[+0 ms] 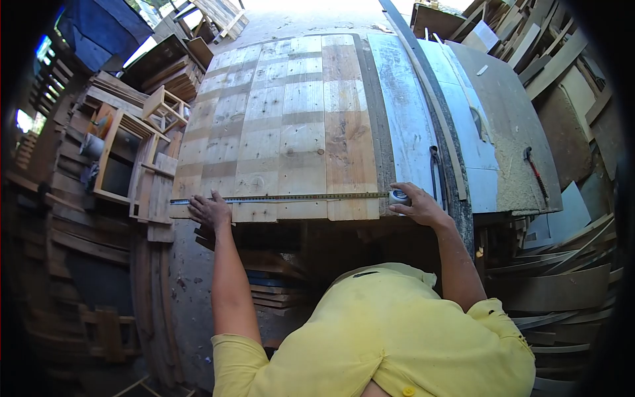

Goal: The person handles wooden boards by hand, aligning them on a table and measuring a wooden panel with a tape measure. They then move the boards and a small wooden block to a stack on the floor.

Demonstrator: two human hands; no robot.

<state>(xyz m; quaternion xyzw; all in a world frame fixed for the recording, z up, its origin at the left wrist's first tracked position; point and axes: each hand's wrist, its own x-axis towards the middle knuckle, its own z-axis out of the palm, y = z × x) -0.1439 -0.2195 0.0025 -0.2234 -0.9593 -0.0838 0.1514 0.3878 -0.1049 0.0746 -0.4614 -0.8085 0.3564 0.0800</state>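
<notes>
A tape measure [398,196] is in my right hand [423,206], its case held between thumb and fingers at the right side of a panel of wooden boards [301,135]. The pulled-out blade [297,197] runs straight across the boards near their front edge. At the panel's left edge my left hand [210,210] lies on the blade by its end, with fingers spread and flat. The board ends along the front are slightly uneven.
Pincers-like tool [434,165] and a long wooden strip [433,109] lie right of the panel. Farther right are sawdust [516,169] and a red-handled tool [537,175]. Wooden frames [122,155] stand left; stacked wood scraps [562,298] crowd the right.
</notes>
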